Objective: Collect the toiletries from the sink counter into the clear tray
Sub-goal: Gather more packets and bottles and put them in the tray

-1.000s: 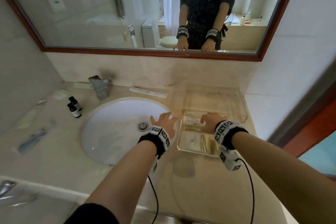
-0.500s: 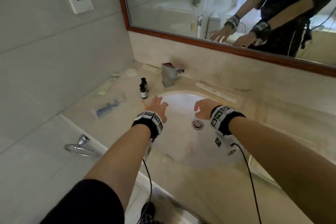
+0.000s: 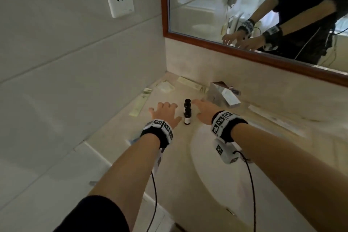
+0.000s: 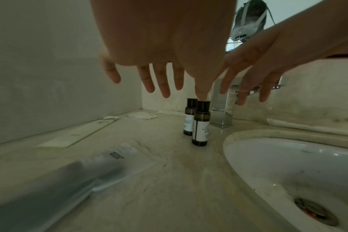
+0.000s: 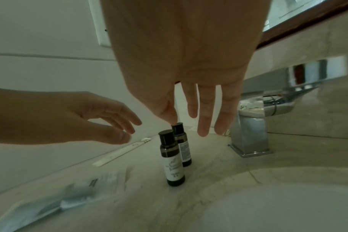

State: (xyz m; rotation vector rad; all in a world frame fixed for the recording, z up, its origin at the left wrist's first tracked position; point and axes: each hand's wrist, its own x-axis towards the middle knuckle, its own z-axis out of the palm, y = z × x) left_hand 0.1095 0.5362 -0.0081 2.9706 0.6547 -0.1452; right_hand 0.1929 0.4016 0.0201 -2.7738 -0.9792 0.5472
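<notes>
We reach for two bottles by the tap.

Our left hand and right hand hover with fingers spread wide and holding nothing, one on each side of the near bottle and far bottle, which stand upright, just beside each other, on the counter between basin and wall.

A bathroom: sink, faucet, wall mirror.
</notes>
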